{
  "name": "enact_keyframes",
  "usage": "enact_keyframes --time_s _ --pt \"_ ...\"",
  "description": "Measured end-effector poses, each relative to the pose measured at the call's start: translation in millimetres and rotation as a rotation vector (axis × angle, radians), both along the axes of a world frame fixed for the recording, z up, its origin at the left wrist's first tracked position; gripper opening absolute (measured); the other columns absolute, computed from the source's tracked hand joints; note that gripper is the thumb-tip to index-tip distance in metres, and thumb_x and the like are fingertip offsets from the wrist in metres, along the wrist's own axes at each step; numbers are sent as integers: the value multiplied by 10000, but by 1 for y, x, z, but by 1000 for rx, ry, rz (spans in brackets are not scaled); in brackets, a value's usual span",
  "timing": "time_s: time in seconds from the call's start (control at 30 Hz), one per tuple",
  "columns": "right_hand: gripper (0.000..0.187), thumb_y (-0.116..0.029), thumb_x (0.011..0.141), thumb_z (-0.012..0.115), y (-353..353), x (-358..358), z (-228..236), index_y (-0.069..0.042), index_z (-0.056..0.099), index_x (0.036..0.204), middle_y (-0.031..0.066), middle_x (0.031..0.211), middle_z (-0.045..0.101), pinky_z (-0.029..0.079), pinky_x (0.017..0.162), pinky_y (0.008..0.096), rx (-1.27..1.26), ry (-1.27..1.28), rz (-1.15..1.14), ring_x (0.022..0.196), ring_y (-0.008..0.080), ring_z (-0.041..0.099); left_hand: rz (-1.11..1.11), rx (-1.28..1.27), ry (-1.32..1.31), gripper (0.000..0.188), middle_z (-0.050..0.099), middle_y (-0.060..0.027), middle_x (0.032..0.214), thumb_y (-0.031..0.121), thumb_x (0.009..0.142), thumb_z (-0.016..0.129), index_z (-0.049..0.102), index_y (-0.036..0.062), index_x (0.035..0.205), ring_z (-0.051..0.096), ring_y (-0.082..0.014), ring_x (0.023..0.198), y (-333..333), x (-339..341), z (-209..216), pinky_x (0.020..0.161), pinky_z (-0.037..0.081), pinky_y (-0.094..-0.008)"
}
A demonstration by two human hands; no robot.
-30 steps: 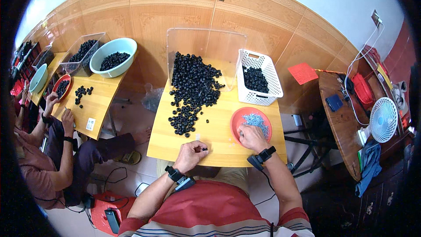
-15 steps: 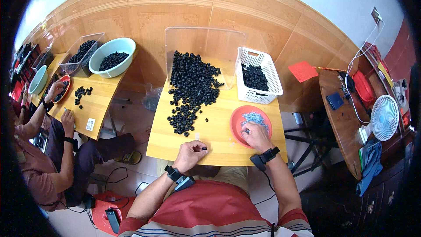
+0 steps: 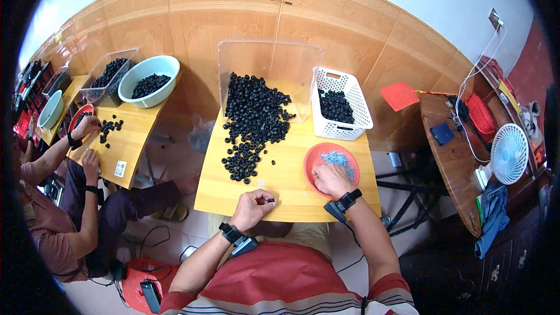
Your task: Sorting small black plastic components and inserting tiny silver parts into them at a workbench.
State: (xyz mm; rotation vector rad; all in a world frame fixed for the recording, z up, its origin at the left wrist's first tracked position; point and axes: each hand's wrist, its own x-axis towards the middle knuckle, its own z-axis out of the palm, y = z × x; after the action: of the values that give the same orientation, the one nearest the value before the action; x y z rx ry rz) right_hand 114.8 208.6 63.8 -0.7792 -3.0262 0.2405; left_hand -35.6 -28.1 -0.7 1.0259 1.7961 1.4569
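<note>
My left hand (image 3: 251, 209) is at the table's front edge, its thumb and forefinger pinching a small black ring-shaped part (image 3: 270, 200). Over a round red plate (image 3: 310, 158) bends my right hand (image 3: 332, 179), fingers curled down and drawn together; whatever they hold, if anything, is hidden. Small light-blue pieces (image 3: 340, 158) lie heaped on the plate, just beyond these fingers. Farther back, a large pile of black ring-shaped parts (image 3: 254, 108) spreads out of a clear plastic bin (image 3: 271, 55) lying with its opening toward me.
A white perforated basket (image 3: 361, 118) with more black parts stands behind the plate on the yellow wooden table (image 3: 219, 195). At the left, a co-worker's hands (image 3: 87, 125) are over another table with a pale-green basin (image 3: 169, 84). A fan (image 3: 509, 153) stands at the right.
My right hand has shifted slightly left and down over the plate, its fingertips now more hidden. My left hand stays nearly still with the black part. The co-worker's hands have moved closer together.
</note>
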Motion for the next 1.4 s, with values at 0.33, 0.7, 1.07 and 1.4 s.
enact_keyframes --time_s 0.33,0.7,1.07,1.4 --pt "156 -48 825 581 5 20 -16 -33 678 946 186 958 658 514 799 464 -100 267 76 908 378 636 -22 -4 -11 174 679 -18 784 102 834 761 699 -3 957 586 -69 703 -2 0 -3 647 504 -243" --pt "137 -10 861 586 10 30 -21 3 607 995 206 943 656 509 830 442 -259 354 -62 944 377 638 -28 14 -30 146 668 -7 774 84 831 754 693 -1 933 579 -67 702 -2 2 -5 642 498 -242" --pt "143 -63 866 609 11 24 -14 2 659 983 212 974 670 512 822 442 -221 271 -61 931 387 647 -32 21 -27 153 662 1 755 100 832 758 698 7 937 566 -65 684 1 4 -5 629 487 -242" --pt "143 -102 818 603 14 -16 -9 -26 674 916 228 959 676 522 809 495 35 140 -24 924 391 655 -17 28 -5 161 671 -14 768 119 834 762 706 8 936 578 -70 686 3 5 -11 637 496 -248"
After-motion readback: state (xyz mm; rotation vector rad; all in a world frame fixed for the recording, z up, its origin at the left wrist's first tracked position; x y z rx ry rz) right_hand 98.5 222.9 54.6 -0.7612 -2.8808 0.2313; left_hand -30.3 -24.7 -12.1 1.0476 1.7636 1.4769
